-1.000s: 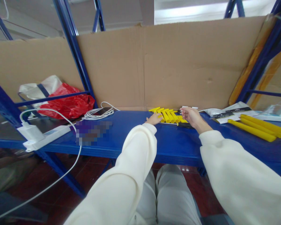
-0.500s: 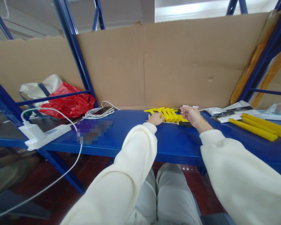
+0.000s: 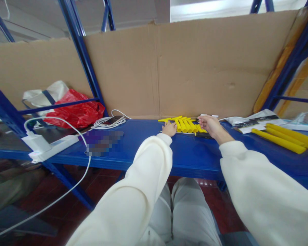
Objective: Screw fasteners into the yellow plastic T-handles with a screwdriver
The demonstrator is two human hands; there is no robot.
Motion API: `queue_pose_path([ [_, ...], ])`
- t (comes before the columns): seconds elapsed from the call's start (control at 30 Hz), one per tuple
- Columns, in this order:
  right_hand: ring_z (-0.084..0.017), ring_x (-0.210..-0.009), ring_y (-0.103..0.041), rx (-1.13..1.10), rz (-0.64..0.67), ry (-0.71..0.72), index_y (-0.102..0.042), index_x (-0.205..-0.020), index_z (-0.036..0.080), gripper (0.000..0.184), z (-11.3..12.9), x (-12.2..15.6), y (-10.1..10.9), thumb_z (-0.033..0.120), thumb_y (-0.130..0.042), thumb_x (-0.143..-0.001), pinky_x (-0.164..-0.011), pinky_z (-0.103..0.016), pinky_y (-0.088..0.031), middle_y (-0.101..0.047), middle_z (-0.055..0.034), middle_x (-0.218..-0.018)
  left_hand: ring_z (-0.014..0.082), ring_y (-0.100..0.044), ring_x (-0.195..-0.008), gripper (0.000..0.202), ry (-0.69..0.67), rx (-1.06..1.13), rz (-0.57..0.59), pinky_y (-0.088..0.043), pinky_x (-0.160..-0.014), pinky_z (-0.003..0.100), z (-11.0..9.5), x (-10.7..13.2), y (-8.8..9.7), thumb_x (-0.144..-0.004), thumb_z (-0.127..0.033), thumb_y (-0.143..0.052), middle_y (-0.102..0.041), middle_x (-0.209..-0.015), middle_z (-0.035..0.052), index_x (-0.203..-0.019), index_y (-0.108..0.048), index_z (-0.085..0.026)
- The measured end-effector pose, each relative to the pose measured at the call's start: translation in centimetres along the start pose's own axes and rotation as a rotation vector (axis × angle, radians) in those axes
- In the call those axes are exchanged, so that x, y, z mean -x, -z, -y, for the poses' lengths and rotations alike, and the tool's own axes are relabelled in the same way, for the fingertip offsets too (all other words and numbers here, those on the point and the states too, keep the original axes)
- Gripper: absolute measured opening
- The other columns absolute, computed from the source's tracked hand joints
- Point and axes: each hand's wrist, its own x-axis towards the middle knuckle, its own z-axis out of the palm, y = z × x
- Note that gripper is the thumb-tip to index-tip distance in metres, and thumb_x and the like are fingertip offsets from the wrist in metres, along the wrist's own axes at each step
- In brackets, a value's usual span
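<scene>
A row of short yellow plastic tube-like pieces (image 3: 187,125) lies at the back of the blue shelf, several side by side. My left hand (image 3: 169,128) rests palm down at their left end, fingers apart and touching or just beside the nearest piece. To the right of the row, my right hand (image 3: 210,125) is raised a little, its thumb and fingertips pinched together; what they hold is too small to make out. Under that hand lies what looks like a screwdriver (image 3: 202,135) with a dark handle, its thin shaft pointing left in front of the yellow pieces.
Long yellow tubes (image 3: 284,139) and plastic packets (image 3: 259,123) lie to the right. On the left are a white power strip (image 3: 53,150) with a hanging cable, a coiled white cable (image 3: 106,124) and a red bag (image 3: 74,111). A cardboard wall (image 3: 195,68) stands behind.
My left hand has drawn slightly left off the yellow pieces, with its fingers less over them. My right hand stays in almost the same place, still pinched.
</scene>
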Motion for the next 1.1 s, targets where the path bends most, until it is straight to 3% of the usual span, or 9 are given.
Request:
queue_pose_path([
  [0.07, -0.009, -0.051, -0.045, 0.006, 0.007, 0.006, -0.065, -0.068, 0.019, 0.018, -0.1, -0.1, 0.1, 0.018, -0.083, -0.074, -0.046, -0.018, -0.037, -0.054, 0.0019, -0.055, 0.0350, -0.046, -0.166, 0.054, 0.113, -0.008, 0.035, -0.036, -0.135, 0.063, -0.2, 0.5, 0.5, -0.113, -0.034, -0.037, -0.053, -0.175, 0.0195, -0.160, -0.062, -0.021],
  [0.17, -0.009, -0.052, -0.046, 0.011, 0.017, 0.015, -0.066, -0.069, 0.019, 0.016, -0.3, -0.3, 0.2, 0.018, -0.082, -0.073, -0.048, -0.020, -0.038, -0.055, 0.0016, -0.057, 0.0346, -0.057, -0.158, 0.059, 0.185, 0.020, 0.062, -0.037, -0.134, 0.061, -0.5, 1.0, 1.1, -0.111, -0.032, -0.037, -0.062, -0.166, 0.0222, -0.166, -0.052, -0.016],
  [0.3, -0.010, -0.054, -0.046, 0.016, 0.023, 0.028, -0.067, -0.070, 0.019, 0.016, -0.7, -0.7, 0.5, 0.019, -0.082, -0.072, -0.049, -0.021, -0.038, -0.055, 0.0015, -0.058, 0.0336, -0.056, -0.159, 0.060, 0.166, 0.043, 0.066, -0.033, -0.136, 0.061, -0.6, 1.2, 1.5, -0.109, -0.027, -0.036, -0.062, -0.166, 0.0227, -0.165, -0.051, -0.012],
  [0.6, -0.009, -0.052, -0.045, 0.045, 0.054, 0.061, -0.066, -0.071, 0.020, 0.021, -0.9, -1.0, 0.8, 0.025, -0.086, -0.069, -0.047, -0.020, -0.038, -0.055, 0.0020, -0.058, 0.0325, -0.054, -0.161, 0.057, 0.137, 0.084, 0.029, -0.029, -0.136, 0.069, -0.3, 1.0, 1.0, -0.106, -0.024, -0.037, -0.065, -0.165, 0.0171, -0.159, -0.057, -0.021],
  [1.1, -0.010, -0.051, -0.044, 0.061, 0.057, 0.052, -0.064, -0.070, 0.021, 0.023, -0.9, -0.9, 0.7, 0.023, -0.087, -0.073, -0.047, -0.021, -0.037, -0.054, 0.0024, -0.057, 0.0337, -0.050, -0.164, 0.055, 0.133, 0.063, -0.007, -0.019, -0.139, 0.073, 0.1, 0.5, 0.3, -0.110, -0.034, -0.038, -0.065, -0.165, 0.0155, -0.160, -0.057, -0.024],
])
